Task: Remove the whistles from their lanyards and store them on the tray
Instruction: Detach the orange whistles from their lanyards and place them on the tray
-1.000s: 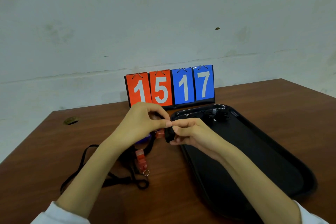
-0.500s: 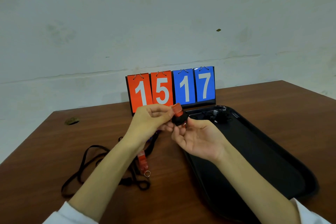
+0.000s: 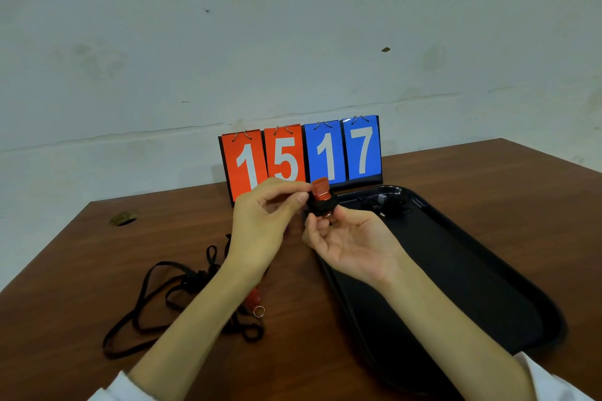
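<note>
1. Red whistle (image 3: 321, 189) held in the air just off the far-left corner of the tray (image 3: 550, 332), in front of the scoreboard (image 3: 329, 153). Black cord (image 3: 321, 208) is wound round its lower half.
2. Left hand (image 3: 260, 225): thumb and forefinger nipped onto the whistle's left side, other fingers loosely curled behind.
3. Right hand (image 3: 353, 242): palm up, over the tray's left rim. Thumb and curled fingertips clasp the whistle's cord-wrapped lower end.
4. Tray's far-left corner holds a small dark heap (image 3: 389, 204), too dim to name. A wide stretch of tray floor shows from the heap to the near rim.
5. Left of the tray, on the table (image 3: 81, 254): loose lanyards (image 3: 153, 306) in open loops. A second whistle (image 3: 253, 297) with a metal ring (image 3: 259, 311) lies partly under the left forearm.
6. Table shows beyond the tray's right rim. The near-left rim is hidden by the right forearm.
</note>
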Motion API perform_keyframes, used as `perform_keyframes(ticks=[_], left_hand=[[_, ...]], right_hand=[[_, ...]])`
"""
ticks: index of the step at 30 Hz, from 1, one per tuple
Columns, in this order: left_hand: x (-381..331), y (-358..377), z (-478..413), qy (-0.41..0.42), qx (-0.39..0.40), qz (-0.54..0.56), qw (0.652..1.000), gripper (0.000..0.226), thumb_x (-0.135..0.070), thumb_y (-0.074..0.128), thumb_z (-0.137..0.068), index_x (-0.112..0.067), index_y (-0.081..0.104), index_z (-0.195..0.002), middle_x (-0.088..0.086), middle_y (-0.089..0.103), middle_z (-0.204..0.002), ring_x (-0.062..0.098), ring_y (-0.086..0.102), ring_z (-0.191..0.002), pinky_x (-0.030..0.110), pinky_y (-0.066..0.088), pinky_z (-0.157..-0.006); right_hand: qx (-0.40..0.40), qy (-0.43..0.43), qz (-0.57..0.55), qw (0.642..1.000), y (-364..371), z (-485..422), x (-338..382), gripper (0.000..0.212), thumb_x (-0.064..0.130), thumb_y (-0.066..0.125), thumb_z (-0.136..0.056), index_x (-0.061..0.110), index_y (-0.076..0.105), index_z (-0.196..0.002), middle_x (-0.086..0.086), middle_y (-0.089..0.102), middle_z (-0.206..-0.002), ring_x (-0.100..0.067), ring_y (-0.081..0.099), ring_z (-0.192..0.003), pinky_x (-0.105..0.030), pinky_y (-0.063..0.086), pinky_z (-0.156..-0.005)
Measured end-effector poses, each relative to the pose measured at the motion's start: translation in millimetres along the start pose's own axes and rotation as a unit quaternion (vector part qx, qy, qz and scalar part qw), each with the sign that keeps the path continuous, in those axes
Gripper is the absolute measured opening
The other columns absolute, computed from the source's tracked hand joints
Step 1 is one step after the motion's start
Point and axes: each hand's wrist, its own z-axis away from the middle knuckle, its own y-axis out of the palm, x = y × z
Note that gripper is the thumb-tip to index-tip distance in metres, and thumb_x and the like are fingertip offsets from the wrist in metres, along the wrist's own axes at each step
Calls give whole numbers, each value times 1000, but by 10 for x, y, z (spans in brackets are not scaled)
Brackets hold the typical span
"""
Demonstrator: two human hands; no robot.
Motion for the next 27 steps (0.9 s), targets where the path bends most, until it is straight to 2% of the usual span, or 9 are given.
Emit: perform_keyframes(ticks=[2, 4, 8, 11, 13, 16, 19, 22, 27], left_hand=[[-7, 10, 0, 1, 4, -19, 1000, 27, -2, 66, -82, -29, 68, -87, -5, 70, -90, 9, 66, -88, 20, 53, -80], [-30, 24, 5, -2, -4, -27, 1000, 26, -2, 69, -80, -27, 67, -87, -5, 69, -85, 4, 65, -81, 12, 51, -74], [-63, -42, -25, -29, 25, -14, 999, 23, -3, 69, -80, -26, 70, -83, -11, 72, -76, 3, 67, -74, 10, 50, -69], [-14, -104, -74, -140, 56, 60, 987, 17, -2, 65, -81, -18, 73, -83, -4, 74, -77, 10, 68, -72, 15, 54, -69], [31, -124, -107, -233, 79, 154, 957, 13, 0, 63, -81, -6, 73, -87, 6, 74, -81, 14, 66, -73, 20, 56, -72], [90, -165, -149, -323, 111, 254, 905, 18, -1, 62, -78, 3, 69, -95, 11, 73, -89, 13, 66, -77, 20, 56, -73], [127, -194, -173, -358, 120, 264, 888, 30, -3, 66, -69, 3, 68, -98, 15, 71, -98, 16, 67, -83, 21, 57, -72], [167, -203, -185, -383, 114, 266, 877, 23, 6, 63, -73, 0, 66, -95, 17, 69, -100, 22, 68, -89, 23, 58, -69], [154, -276, -197, -452, 195, 250, 834, 29, -6, 67, -71, 1, 67, -99, 14, 69, -83, 14, 66, -68, 20, 56, -59]], right_hand=[[-3, -7, 13, 1000, 20, 12, -6, 34, 5, 50, -85, -1, 56, -118, -19, 65, -82, -25, 65, -61, -33, 59, -70], [1, -16, 20, 1000, 11, 6, -2, 42, -1, 57, -82, -1, 54, -124, -20, 65, -85, -27, 67, -65, -33, 59, -72], [19, -40, 27, 999, -54, -29, 38, 69, -15, 80, -50, -4, 62, -116, -24, 65, -98, -20, 60, -75, -37, 57, -83], [23, -53, 56, 997, -61, -35, 56, 57, -9, 74, -64, -2, 62, -120, -24, 65, -102, -18, 57, -75, -35, 53, -87], [15, -63, 86, 994, -54, -37, 46, 41, -2, 60, -79, 1, 63, -120, -20, 66, -96, -17, 55, -74, -34, 56, -83], [16, -70, 130, 989, -48, -39, 27, 39, 3, 51, -83, 4, 63, -120, -17, 67, -92, -16, 56, -72, -32, 58, -77], [8, -70, 161, 984, -57, -50, 16, 39, 3, 51, -82, 5, 64, -119, -14, 67, -90, -16, 58, -71, -31, 58, -73], [5, -72, 190, 979, -73, -61, -2, 35, 3, 51, -82, 5, 67, -113, -12, 68, -89, -16, 58, -70, -30, 58, -71], [3, -85, 255, 963, -75, -66, 7, 33, 6, 53, -82, 8, 69, -110, -12, 68, -95, -16, 60, -75, -26, 57, -71]])
